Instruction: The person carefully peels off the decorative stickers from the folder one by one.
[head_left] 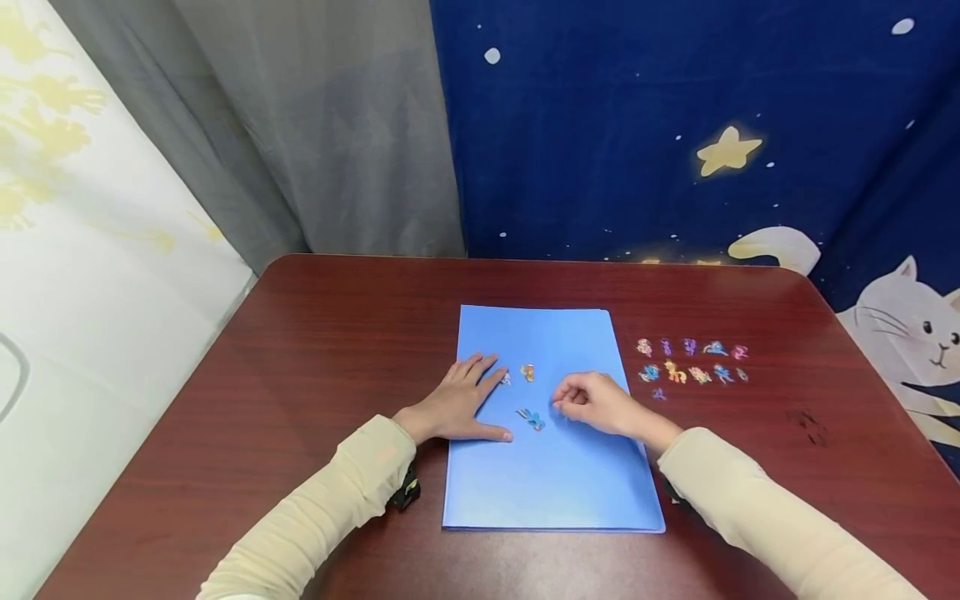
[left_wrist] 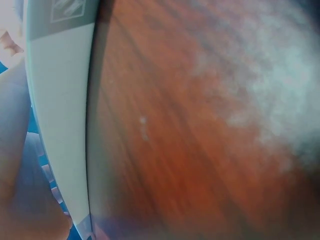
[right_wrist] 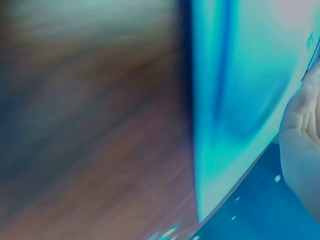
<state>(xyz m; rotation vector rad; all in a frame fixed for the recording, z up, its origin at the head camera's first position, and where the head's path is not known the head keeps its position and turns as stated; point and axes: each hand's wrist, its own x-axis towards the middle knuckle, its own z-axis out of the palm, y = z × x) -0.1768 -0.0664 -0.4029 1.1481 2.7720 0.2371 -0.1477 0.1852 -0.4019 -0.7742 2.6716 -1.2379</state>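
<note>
A blue folder (head_left: 555, 492) lies on the table. My left hand (head_left: 465, 402) rests on its left part with the fingers spread. Beside those fingers is a small pale sticker-like figure (head_left: 506, 379), partly covered by a fingertip. An orange figure (head_left: 528, 372) lies just right of it, and a blue winged figure (head_left: 532, 419) lies lower down. My right hand (head_left: 596, 403) hovers low over the folder's right part, fingers curled and thumb near the index finger, just right of the blue figure. I cannot tell whether its fingertips pinch anything.
Several small colourful pony-like figures (head_left: 675, 372) lie in rows on the dark red-brown table (head_left: 337, 333), right of the folder. Dark marks (head_left: 808, 427) show farther right. A grey curtain (head_left: 360, 125) and a blue starry curtain (head_left: 600, 125) hang behind the table.
</note>
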